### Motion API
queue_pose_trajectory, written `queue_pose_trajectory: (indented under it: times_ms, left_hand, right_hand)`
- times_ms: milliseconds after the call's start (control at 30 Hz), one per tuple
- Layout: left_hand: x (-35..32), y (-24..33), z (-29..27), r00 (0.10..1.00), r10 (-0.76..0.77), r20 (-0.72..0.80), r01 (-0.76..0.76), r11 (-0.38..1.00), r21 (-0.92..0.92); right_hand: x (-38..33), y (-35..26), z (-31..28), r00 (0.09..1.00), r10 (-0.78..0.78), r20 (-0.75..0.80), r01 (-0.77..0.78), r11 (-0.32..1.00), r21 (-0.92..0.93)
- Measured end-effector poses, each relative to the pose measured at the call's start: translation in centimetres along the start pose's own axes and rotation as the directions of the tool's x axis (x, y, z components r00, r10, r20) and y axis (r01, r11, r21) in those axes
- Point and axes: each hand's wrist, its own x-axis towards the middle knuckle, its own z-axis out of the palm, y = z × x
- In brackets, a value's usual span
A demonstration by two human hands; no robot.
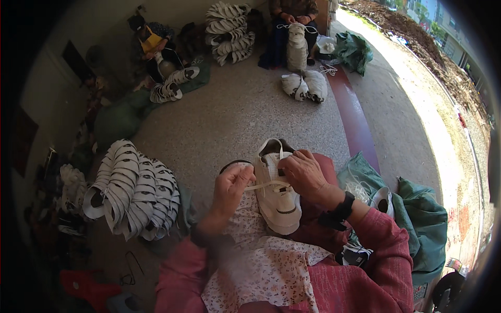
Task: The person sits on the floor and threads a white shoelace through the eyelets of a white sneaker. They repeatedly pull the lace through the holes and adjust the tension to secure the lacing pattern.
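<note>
A cream-white shoe upper (279,207) rests on my lap, its toe toward me and its dark-lined opening away from me. A pale flat shoelace (269,184) runs across its front. To the left of the shoe, my left hand (230,189) is closed, pinching one end of the lace between thumb and fingers. My right hand (304,173) bends over the right side of the lacing area, fingers pinched around the lace there. Its fingertips partly hide the eyelets. Beneath lies a floral apron (269,271).
Nested stacks of white shoe uppers (136,190) stand on the floor at left. Green sacks (420,224) lie at right, near a bundle of white laces (356,188). Ahead, two people sit with their own uppers, beside a tall stack (229,32) and a tied pair of bundles (305,86).
</note>
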Motion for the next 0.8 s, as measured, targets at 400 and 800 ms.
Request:
queue_pose_trajectory:
  times_ms: [400, 800]
  left_hand:
    - [-2.7, -4.9, -0.8, 0.941, -0.100, 0.324, 0.290, -0.260, -0.921]
    - [-7.0, -13.6, -20.8, 0.690, -0.573, -0.442, -0.268, 0.366, -0.891]
  right_hand:
    - [-9.2, -0.1, -15.0, 0.844, 0.499, -0.197, 0.132, 0.163, 0.978]
    - [-33.9, 10.3, -14.3, 0.068, 0.997, 0.047, -0.978, 0.075, -0.197]
